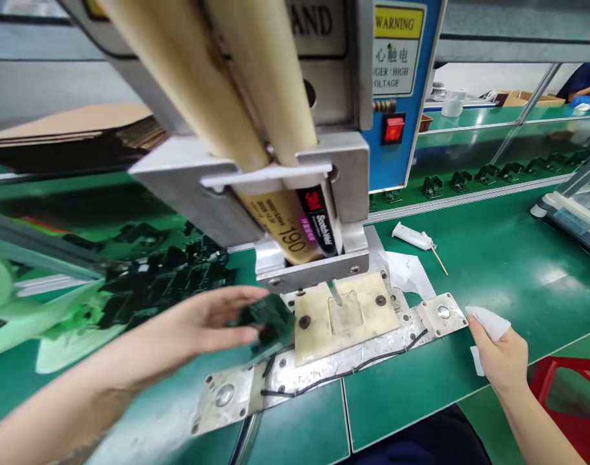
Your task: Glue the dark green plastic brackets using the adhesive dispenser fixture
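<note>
While a blue-and-grey steel dispensing machine (396, 161) towers over the green anti-static workbench mat (493, 258), everything here sits around one landmark: a cream-coloured square jig plate (324, 342) bolted onto a long aluminium base strip (304, 378). Above the jig plate, a tan 3M Scotch-Weld 190 adhesive cartridge (280, 223) is clamped in a metal bracket, its narrow nozzle tip (334, 292) pointing down towards a shallow recess. Left of the jig plate lies a heap of dark green moulded pieces (163, 271), partly blurred. Behind it, a white plastic syringe (411, 236) and a crumpled white paper sheet (406, 271) rest on the mat.

The left hand (212, 329) is narrowed around one dark green moulded piece (270, 321), holding it just beside the jig plate's edge and outside the recess. The right hand (501, 358) is closed on a folded white tissue (488, 323), near the far end of the base strip.

So close to the nozzle tip, a level fingertip hold would suit the piece best. The thin black wire (343, 374) along the base strip and the raised bolts on the jig plate stand in the way of a low approach.
</note>
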### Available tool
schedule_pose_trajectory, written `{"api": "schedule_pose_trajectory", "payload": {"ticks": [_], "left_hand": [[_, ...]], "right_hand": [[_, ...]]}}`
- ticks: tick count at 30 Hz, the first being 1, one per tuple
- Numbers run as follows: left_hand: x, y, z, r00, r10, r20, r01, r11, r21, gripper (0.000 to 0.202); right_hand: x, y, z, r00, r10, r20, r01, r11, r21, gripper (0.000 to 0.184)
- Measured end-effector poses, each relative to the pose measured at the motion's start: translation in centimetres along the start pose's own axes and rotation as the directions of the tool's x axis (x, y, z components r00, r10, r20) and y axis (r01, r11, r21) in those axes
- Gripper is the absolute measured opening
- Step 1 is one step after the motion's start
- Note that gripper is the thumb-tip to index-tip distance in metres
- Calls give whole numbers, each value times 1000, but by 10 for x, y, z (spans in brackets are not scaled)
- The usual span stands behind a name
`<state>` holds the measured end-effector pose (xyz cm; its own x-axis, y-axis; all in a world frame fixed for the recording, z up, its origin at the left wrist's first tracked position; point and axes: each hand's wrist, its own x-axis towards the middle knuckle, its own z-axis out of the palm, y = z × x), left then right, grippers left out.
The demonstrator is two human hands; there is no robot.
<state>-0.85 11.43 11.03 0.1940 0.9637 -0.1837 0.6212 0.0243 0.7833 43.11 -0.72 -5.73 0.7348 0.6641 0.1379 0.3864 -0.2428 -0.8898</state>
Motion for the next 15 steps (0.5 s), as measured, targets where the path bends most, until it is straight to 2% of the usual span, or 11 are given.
{"api": "schedule_pose_trajectory", "payload": {"ticks": [1, 2, 4, 6, 8, 11, 15], "left_hand": [[-6, -3, 12, 982, -103, 158, 121, 986, -111, 69], [-10, -4, 26, 946, -166, 279, 217, 962, -163, 72], [-9, 3, 54, 905, -183, 384, 288, 928, -237, 74], [1, 15, 76, 908, -119, 400, 246, 927, -282, 66], [15, 25, 90, 923, -6, 386, 130, 947, -295, 57], [30, 28, 101, 928, 130, 349, -30, 960, -278, 55], [32, 22, 105, 943, 200, 266, -149, 969, -200, 60]], "right_hand": [[1, 2, 0, 1000, -6, -4, 6, 1000, 2, 48], [1, 3, 0, 1000, -19, -8, 19, 1000, 2, 48], [2, 6, -1, 998, -54, -14, 54, 999, 0, 48], [3, 7, -2, 997, -77, -14, 77, 997, -7, 48], [2, 8, -3, 997, -78, -9, 78, 997, -12, 48], [1, 6, -5, 995, -97, 10, 98, 995, -18, 46], [0, 4, -5, 987, -162, 20, 163, 987, -14, 45]]}}
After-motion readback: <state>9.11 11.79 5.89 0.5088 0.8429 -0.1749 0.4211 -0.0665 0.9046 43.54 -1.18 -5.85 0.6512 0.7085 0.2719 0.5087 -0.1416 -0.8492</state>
